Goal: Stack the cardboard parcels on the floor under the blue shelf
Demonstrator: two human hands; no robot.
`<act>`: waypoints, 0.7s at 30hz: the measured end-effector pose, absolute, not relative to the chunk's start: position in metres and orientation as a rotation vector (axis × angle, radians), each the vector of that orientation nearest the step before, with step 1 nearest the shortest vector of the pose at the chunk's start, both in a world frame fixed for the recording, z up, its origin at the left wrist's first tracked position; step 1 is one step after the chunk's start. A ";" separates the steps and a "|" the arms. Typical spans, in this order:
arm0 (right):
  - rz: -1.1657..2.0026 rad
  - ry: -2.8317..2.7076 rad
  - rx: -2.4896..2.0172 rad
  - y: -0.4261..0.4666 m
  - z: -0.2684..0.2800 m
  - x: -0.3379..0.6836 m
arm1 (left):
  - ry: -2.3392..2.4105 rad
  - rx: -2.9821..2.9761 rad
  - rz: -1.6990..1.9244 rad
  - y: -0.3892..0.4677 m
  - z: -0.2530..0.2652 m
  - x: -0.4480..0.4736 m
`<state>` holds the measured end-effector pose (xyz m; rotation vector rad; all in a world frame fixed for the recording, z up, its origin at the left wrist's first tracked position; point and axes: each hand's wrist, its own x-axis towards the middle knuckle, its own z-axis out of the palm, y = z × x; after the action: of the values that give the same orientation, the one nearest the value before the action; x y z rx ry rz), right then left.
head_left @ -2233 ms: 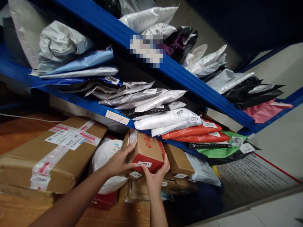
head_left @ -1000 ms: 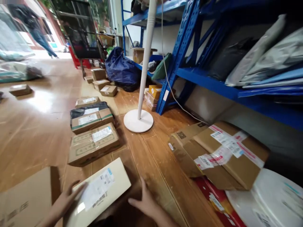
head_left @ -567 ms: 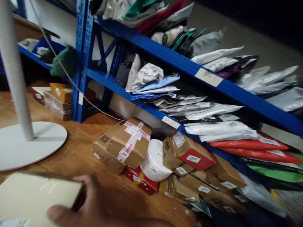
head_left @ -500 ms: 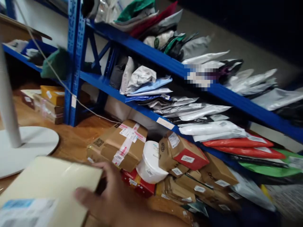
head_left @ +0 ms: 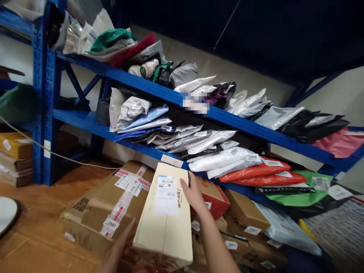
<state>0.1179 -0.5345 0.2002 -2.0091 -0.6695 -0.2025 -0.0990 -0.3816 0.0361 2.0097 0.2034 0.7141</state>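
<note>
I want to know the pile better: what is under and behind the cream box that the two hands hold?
Behind the cream box, a red-and-brown carton and a taped brown carton show at its sides. What lies directly under it is covered by the box.

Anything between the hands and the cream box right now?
Nothing visible. The right hand lies against the upper right edge of the cream box, and the left hand touches its lower left side. Beyond the box stand the large taped carton and the red-ended box.
</note>
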 end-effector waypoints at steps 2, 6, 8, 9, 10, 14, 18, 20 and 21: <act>-0.257 -0.742 -2.202 -0.539 0.193 0.114 | 0.190 2.039 0.742 -0.387 0.048 -0.085; -0.069 -0.807 -2.500 -0.545 0.195 0.084 | 0.151 2.056 0.640 -0.400 0.071 -0.063; 0.004 -0.773 -2.520 -0.551 0.196 0.066 | 0.154 2.034 0.520 -0.404 0.073 -0.052; 0.026 -0.770 -2.518 -0.555 0.196 0.057 | 0.149 2.022 0.477 -0.405 0.072 -0.047; 0.050 -0.787 -2.521 -0.560 0.196 0.048 | 0.141 2.001 0.455 -0.403 0.071 -0.043; 0.091 -0.913 -2.587 -0.573 0.190 0.024 | 0.262 1.906 0.352 -0.389 0.080 -0.029; -0.108 -0.821 -2.717 -0.561 0.183 0.017 | 0.134 1.961 0.263 -0.375 0.096 -0.024; -0.186 -0.779 -2.777 -0.551 0.180 0.016 | -0.014 1.836 0.241 -0.366 0.092 -0.023; -0.222 -0.771 -2.800 -0.546 0.179 0.015 | -0.081 1.766 0.233 -0.361 0.087 -0.022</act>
<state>0.0153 -0.5463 0.1791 -2.7998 -0.7706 -0.2217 -0.0219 -0.3610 0.0874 1.7656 -0.0806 0.2331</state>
